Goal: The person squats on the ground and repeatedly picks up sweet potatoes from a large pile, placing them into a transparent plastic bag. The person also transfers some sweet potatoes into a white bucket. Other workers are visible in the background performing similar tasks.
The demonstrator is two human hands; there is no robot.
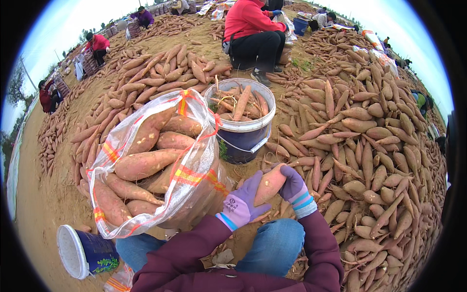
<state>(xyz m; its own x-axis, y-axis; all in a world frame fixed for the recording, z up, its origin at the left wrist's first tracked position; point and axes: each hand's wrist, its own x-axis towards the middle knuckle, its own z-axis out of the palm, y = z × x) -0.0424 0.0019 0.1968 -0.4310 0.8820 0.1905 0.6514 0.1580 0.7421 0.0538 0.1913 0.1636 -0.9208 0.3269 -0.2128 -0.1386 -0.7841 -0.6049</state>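
Note:
Between my knees and the bucket I hold one sweet potato (pixel 269 185) with both gloved hands. My left hand (pixel 243 202), in a purple work glove, grips its left side. On its upper right end are the fingers of my right hand (pixel 294 185), gloved the same way. Just left of my hands stands a clear woven plastic sack (pixel 197 189) with orange and yellow stripes, its mouth wide. Large sweet potatoes (pixel 147 163) fill it nearly to the rim. Beyond my hands is a dark blue bucket (pixel 239 146) with a white rim, full of thin sweet potatoes and roots.
A big heap of sweet potatoes (pixel 365 146) spreads along my right. Another pile (pixel 164 73) lies behind the sack. At lower left a blue bucket (pixel 93 252) rests on its side. A person in a red jacket (pixel 251 22) sits ahead; several others work farther off.

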